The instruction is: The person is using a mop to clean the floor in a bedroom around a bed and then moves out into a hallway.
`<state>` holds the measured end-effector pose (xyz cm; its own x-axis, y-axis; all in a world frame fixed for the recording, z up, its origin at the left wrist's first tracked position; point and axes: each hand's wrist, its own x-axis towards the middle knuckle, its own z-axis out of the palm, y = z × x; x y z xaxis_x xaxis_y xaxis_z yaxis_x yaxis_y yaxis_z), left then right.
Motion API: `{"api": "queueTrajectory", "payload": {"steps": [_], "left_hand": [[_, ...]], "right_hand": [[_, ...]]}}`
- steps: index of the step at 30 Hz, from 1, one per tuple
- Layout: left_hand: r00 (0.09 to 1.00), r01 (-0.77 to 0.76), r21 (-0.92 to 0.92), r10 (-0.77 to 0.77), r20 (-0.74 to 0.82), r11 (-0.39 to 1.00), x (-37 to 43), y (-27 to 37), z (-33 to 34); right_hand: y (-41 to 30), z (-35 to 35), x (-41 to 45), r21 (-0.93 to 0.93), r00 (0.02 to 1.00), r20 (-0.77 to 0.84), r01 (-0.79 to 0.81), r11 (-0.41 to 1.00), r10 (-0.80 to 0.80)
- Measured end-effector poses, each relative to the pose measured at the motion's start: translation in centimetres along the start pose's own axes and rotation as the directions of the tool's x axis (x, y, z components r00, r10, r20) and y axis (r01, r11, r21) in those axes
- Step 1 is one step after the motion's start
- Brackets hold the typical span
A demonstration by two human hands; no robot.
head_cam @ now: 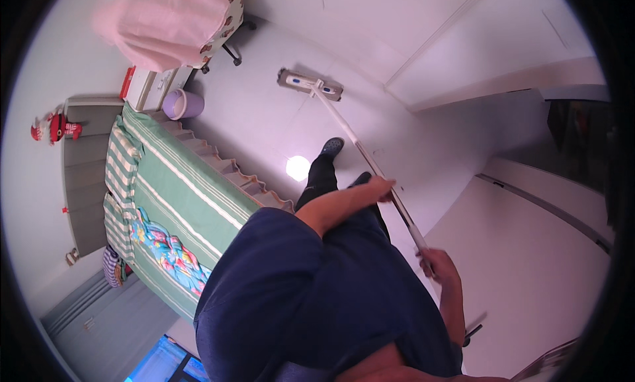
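A flat mop with a long white-and-metal handle (pixel 367 156) slants across the picture from the floor up towards my body. Partway along the handle, my left hand (pixel 381 187) is closed around it. My right hand (pixel 439 265) grips it nearer the upper end, slightly blurred. The rectangular mop head (pixel 310 84), with a grey pad and blue marks on its white plate, lies on the pale floor beyond my feet. One dark clog (pixel 332 146) shows fully on the floor; my other foot is partly hidden by my left hand and leg.
A bed with a green striped cover (pixel 193 193) runs along the left. Near its head stand a lilac waste bin (pixel 193 104) and a wheeled chair draped in pink cloth (pixel 168 25). White cabinet doors (pixel 446 30) line the upper right. A door with a handle (pixel 474 335) is at lower right.
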<state>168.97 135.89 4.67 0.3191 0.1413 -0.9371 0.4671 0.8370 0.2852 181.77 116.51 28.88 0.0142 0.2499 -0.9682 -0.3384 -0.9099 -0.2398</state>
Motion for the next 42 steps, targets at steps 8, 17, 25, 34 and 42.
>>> {"api": "queueTrajectory", "payload": {"steps": [8, 17, 25, 34, 42], "left_hand": [[0.992, -0.124, -0.151, 0.127, 0.006, 0.981, -2.3, 5.9, -1.4], [0.986, 0.021, -0.509, 0.065, 0.151, 0.86, -5.1, 5.9, 2.1], [0.992, 0.126, -0.693, -0.072, 0.107, 0.71, 2.5, 4.2, 3.7], [0.997, -0.077, -0.613, 0.055, -0.055, 0.787, 1.3, 8.0, 0.2], [0.947, -0.122, -0.227, 0.045, -0.319, 0.966, 8.5, 15.0, -11.8]], "right_hand": [[-7.5, -0.2, -1.9, -0.424, 0.973, 0.023, 0.216, 0.88, -0.228], [-4.8, -4.6, -15.8, -0.442, 0.94, -0.285, 0.045, 0.896, -0.188], [-6.8, -0.7, -12.0, -0.569, 0.934, -0.177, 0.16, 0.807, -0.31], [-7.6, -2.7, -8.8, -0.316, 0.95, -0.098, 0.251, 0.915, -0.295], [-17.4, 10.0, 10.4, -0.23, 0.972, 0.008, 0.23, 0.946, -0.234]]}}
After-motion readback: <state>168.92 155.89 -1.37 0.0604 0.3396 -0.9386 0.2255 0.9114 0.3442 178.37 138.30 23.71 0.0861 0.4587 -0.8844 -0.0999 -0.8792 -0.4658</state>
